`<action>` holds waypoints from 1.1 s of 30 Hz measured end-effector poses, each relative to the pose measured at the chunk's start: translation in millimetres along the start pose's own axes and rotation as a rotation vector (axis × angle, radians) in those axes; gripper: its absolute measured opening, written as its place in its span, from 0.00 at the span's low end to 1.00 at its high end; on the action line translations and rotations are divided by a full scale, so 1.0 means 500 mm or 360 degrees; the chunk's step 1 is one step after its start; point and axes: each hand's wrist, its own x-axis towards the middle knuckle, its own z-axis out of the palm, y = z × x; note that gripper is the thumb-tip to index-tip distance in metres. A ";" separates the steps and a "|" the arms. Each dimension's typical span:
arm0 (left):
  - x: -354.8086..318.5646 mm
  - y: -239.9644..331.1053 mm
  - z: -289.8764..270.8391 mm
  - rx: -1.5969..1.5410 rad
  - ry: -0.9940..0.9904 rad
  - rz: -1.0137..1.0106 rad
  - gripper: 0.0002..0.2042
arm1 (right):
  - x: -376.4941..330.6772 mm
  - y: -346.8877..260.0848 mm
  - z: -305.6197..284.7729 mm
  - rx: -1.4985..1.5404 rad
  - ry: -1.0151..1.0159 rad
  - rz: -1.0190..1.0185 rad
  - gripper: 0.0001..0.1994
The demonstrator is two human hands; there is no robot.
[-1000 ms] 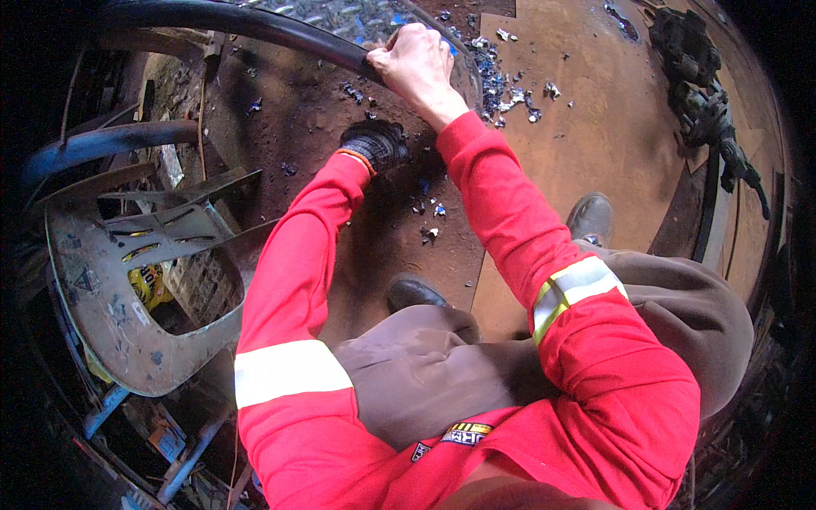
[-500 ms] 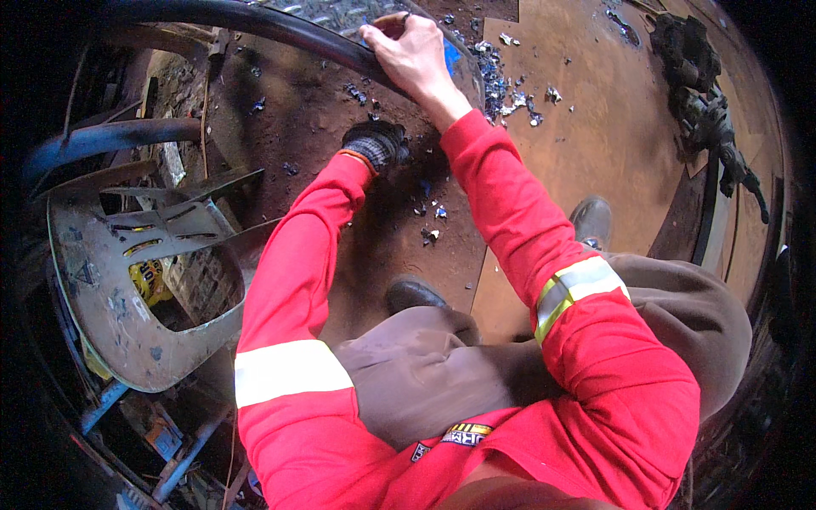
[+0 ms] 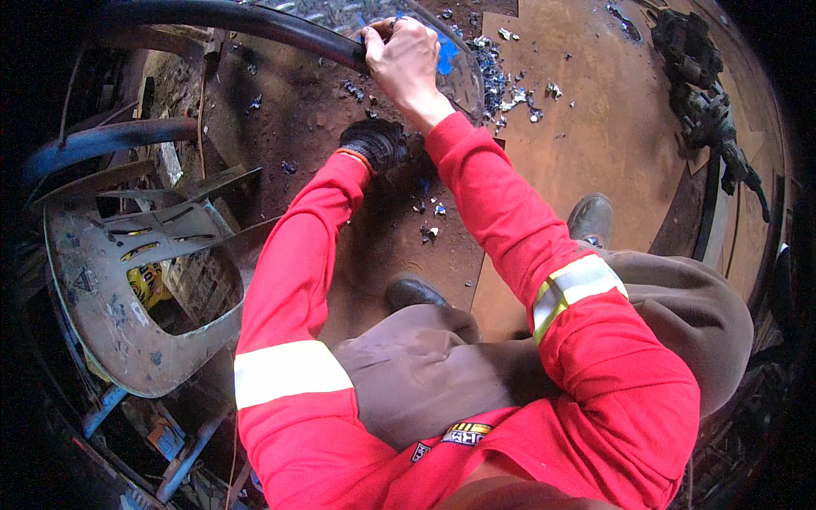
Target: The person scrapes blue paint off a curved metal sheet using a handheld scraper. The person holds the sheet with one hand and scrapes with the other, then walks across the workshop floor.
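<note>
Our right grip [image 3: 406, 64], bare, fingers curled at end of black tube [image 3: 280, 32]; cannot tell whether closed on anything. Tube arcs across upper left of view. Blue scrap [image 3: 446, 56] just right of our fingers. Our left grip [image 3: 374, 145], dark-gloved, below tube, near reddish floor [image 3: 306, 106]; fingertips hidden, cannot tell hold. Slotted grey chair [image 3: 110, 297] beside our left sleeve [image 3: 293, 255].

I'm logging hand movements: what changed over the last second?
The right hand shifted slightly left, its thumb higher; more of the blue patch shows beside it. Whether the hand grasped or released anything is unclear. The gloved left hand, black tube and chair stayed put.
</note>
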 end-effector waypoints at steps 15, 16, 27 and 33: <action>-0.002 -0.001 0.004 -0.0016 0.0007 -0.0005 0.27 | 0.008 -0.010 -0.009 0.0113 -0.0068 0.0110 0.09; -0.004 -0.002 0.004 -0.0014 0.0000 -0.0014 0.27 | 0.009 -0.012 -0.006 0.0102 -0.0067 0.0104 0.09; 0.025 0.007 0.004 -0.0005 0.0024 0.0021 0.27 | -0.002 -0.007 0.011 -0.0045 0.0090 -0.0092 0.08; 0.027 0.008 0.004 0.0003 0.0042 0.0027 0.27 | 0.000 -0.006 0.013 0.0110 0.0100 0.0019 0.08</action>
